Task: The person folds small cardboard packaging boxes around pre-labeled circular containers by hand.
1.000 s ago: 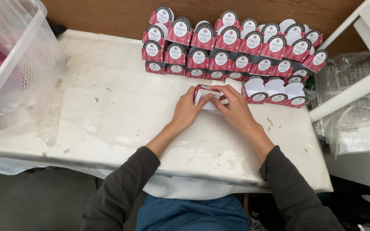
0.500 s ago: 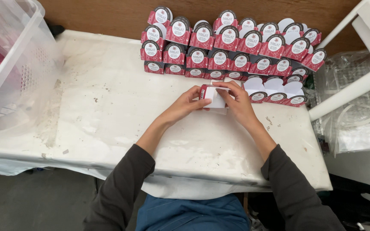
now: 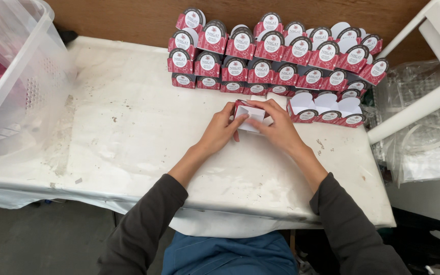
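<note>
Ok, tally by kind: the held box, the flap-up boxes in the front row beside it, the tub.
Held box: 1
Front-row flap-up boxes: 3
Clear tub: 1
Total: 5

small box (image 3: 249, 115): printed red card, plain white matt inside
stacked boxes (image 3: 276, 61): same thin card, slight sheen on the round labels
table (image 3: 143, 137): white, smooth, scuffed and stained
bin (image 3: 14, 81): clear plastic, glossy
wall (image 3: 143, 18): brown wood board, matt
bags (image 3: 423, 147): thin clear film, crinkled
sleeves (image 3: 143, 229): dark matt cloth
</note>
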